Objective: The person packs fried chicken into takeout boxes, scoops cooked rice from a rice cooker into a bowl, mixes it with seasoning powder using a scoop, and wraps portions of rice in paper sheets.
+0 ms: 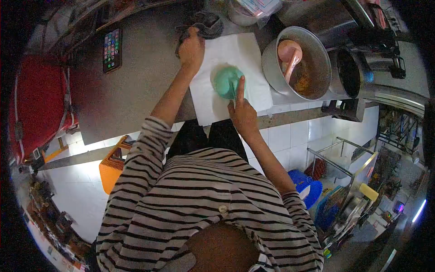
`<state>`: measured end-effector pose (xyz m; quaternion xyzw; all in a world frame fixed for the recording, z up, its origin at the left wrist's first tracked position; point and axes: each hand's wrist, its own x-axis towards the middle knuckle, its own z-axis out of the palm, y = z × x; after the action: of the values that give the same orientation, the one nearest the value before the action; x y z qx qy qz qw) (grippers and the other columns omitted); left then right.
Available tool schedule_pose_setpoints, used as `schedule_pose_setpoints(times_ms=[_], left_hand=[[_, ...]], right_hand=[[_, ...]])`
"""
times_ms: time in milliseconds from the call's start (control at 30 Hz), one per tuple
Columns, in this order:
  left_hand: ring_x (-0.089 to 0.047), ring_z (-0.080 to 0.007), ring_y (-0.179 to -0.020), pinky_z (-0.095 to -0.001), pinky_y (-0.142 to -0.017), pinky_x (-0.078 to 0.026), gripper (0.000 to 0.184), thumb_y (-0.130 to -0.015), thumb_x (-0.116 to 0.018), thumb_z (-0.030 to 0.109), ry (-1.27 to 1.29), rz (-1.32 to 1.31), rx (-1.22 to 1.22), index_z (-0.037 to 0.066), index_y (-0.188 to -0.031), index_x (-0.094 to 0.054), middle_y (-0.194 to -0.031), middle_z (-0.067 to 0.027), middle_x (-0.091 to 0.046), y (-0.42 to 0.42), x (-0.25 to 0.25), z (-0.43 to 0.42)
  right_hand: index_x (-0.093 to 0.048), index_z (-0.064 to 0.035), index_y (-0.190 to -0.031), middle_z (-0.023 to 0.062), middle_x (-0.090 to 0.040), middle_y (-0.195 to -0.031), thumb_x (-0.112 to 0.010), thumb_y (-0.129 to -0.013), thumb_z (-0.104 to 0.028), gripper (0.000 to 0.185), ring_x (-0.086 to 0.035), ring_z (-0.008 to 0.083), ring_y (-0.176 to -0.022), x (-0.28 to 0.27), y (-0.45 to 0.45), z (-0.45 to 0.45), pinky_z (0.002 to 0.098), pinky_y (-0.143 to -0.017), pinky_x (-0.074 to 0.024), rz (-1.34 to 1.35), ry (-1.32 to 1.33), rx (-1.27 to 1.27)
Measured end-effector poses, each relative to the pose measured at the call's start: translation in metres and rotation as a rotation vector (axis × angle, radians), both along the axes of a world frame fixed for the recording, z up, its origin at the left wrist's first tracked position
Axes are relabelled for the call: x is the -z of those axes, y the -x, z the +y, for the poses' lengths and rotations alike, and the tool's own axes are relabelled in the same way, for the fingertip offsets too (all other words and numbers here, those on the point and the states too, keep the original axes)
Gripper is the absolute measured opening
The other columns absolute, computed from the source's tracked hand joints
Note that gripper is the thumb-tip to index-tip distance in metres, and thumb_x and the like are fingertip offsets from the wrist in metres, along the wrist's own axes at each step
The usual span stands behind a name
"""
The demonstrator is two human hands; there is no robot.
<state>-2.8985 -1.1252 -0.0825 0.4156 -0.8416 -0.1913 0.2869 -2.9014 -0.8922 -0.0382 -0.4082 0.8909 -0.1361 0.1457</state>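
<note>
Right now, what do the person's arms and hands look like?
The bare left hand and bare right hand show no gloves. The pale fabric left sleeve and matching right sleeve have thin dark stripes; the left reaches nearer its hand.

No words, brands or numbers can be read here with any certainty. The lit screen of the phone (112, 51) on the tabletop (149, 59) shows rows of small coloured app icons, their captions too small to make out. The plastic packet (262, 6) at the top edge bears pink and bluish markings, too blurred to tell as lettering.
</note>
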Motion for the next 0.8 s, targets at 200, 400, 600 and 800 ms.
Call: schedule_pose_setpoints(times_ms=[200,400,600,800], left_hand=[[-0.059,-0.0308,-0.076,-0.0405,-0.067,-0.046,0.033,-0.078,-0.052,0.004,-0.198,0.241,0.053,0.002,-0.109,-0.039,-0.085,-0.0174,-0.059,-0.066,-0.038,0.038],[-0.024,-0.0258,-0.125,-0.0449,-0.101,-0.019,0.055,-0.083,-0.050,0.034,0.004,-0.328,0.557,0.007,-0.127,-0.033,-0.135,-0.0119,-0.026,-0.117,0.009,0.100],[-0.020,-0.0242,-0.128,-0.0470,-0.102,-0.016,0.062,-0.080,-0.050,0.039,0.046,-0.405,0.515,0.009,-0.130,-0.030,-0.138,-0.0086,-0.024,-0.116,0.010,0.101],[-0.026,-0.0260,-0.125,-0.0468,-0.099,-0.023,0.059,-0.075,-0.060,0.030,-0.011,-0.234,0.478,0.008,-0.125,-0.036,-0.134,-0.0111,-0.028,-0.116,0.003,0.113]], right_hand=[[-0.001,-0.0133,-0.137,0.0123,-0.052,-0.055,-0.050,-0.079,-0.008,0.075,-0.054,0.0246,-0.044,0.009,0.005,-0.011,0.0349,-0.039,-0.0453,0.208,-0.239,-0.038],[-0.008,-0.0133,-0.137,0.0101,-0.049,-0.054,-0.049,-0.074,-0.004,0.076,-0.054,0.0205,-0.042,0.005,0.020,-0.009,0.0317,-0.036,-0.0438,0.281,-0.113,-0.061],[-0.006,-0.0141,-0.137,0.0137,-0.051,-0.058,-0.048,-0.073,-0.004,0.078,-0.053,0.0243,-0.042,0.030,0.033,-0.018,0.0341,-0.036,-0.0438,0.488,-0.072,-0.071],[-0.006,-0.0139,-0.137,0.0198,-0.056,-0.073,-0.056,-0.069,-0.005,0.085,-0.057,0.0282,-0.052,-0.007,0.052,-0.010,0.0378,-0.047,-0.0461,0.118,0.147,-0.161]])
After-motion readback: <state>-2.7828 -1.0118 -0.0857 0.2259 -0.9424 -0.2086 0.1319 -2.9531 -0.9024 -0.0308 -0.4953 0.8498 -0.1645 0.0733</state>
